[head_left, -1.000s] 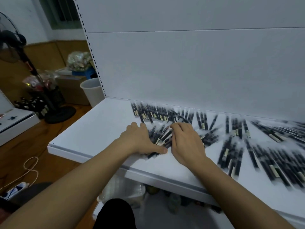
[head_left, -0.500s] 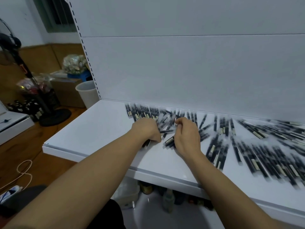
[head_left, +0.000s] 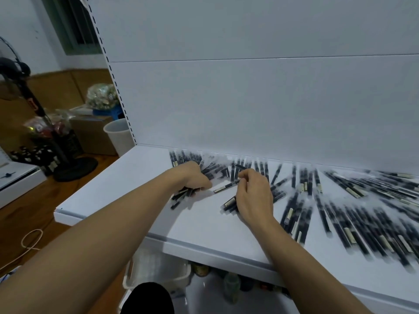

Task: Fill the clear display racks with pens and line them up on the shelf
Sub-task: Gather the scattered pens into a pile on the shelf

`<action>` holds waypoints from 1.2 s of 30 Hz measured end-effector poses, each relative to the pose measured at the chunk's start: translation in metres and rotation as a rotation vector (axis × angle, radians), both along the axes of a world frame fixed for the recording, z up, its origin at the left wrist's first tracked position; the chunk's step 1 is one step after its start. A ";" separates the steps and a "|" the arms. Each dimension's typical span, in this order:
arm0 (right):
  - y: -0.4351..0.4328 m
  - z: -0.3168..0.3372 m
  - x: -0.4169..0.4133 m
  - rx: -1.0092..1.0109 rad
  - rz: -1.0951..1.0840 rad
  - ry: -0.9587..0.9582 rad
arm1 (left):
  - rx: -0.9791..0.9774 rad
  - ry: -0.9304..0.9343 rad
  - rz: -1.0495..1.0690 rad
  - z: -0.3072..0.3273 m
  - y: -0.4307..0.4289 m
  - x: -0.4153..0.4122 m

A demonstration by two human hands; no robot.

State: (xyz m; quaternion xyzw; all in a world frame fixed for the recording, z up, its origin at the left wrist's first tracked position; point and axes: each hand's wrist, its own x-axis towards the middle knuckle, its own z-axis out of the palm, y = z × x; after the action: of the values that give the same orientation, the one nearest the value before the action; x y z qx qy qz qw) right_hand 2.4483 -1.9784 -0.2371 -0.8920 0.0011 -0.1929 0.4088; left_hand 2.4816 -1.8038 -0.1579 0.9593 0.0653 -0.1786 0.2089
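My left fingers (head_left: 204, 184) are clenched round a bundle of pens (head_left: 181, 196) that rests on the white shelf (head_left: 127, 191). My right fingers (head_left: 246, 175) are curled, pinching the end of a single pen (head_left: 225, 187) that lies between my two hands. More pens (head_left: 340, 214) (all blurred) fan out across the shelf to the right. A white bucket (head_left: 120, 137) stands on the floor (head_left: 34, 207) past the shelf's left end, its inside hidden. Under the shelf sits a clear tub (head_left: 156, 268), contents unclear.
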 end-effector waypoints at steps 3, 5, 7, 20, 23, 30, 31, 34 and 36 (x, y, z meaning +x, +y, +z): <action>0.000 0.000 0.000 0.010 0.003 -0.004 | -0.115 0.019 0.073 0.009 0.009 0.009; 0.000 -0.001 0.000 0.005 0.003 -0.006 | -0.155 0.022 0.115 0.009 0.012 0.023; 0.000 -0.001 0.001 -0.005 0.001 -0.006 | -0.156 0.020 0.128 0.007 0.007 0.036; -0.003 -0.005 0.002 -0.122 0.072 -0.026 | 0.100 -0.158 0.078 -0.010 -0.050 0.104; 0.002 -0.009 0.002 -0.332 0.166 -0.045 | 0.120 -0.171 0.072 -0.014 -0.054 0.111; 0.006 -0.013 0.005 -0.439 0.202 -0.040 | 0.093 -0.129 0.004 -0.007 -0.061 0.117; 0.005 -0.013 0.005 -0.440 0.204 -0.037 | 0.086 -0.128 -0.009 -0.004 -0.059 0.114; 0.005 -0.013 0.005 -0.446 0.208 -0.030 | 0.070 -0.186 -0.022 0.003 -0.046 0.104; 0.005 -0.012 0.004 -0.448 0.216 -0.027 | 0.039 -0.221 0.042 -0.001 -0.024 0.099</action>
State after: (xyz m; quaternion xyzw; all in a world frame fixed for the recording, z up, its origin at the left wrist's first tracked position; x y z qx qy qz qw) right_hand 2.4523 -1.9733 -0.2495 -0.9527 -0.1424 -0.1553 0.2189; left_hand 2.5807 -1.8274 -0.1591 0.9754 0.0654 -0.0659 0.2000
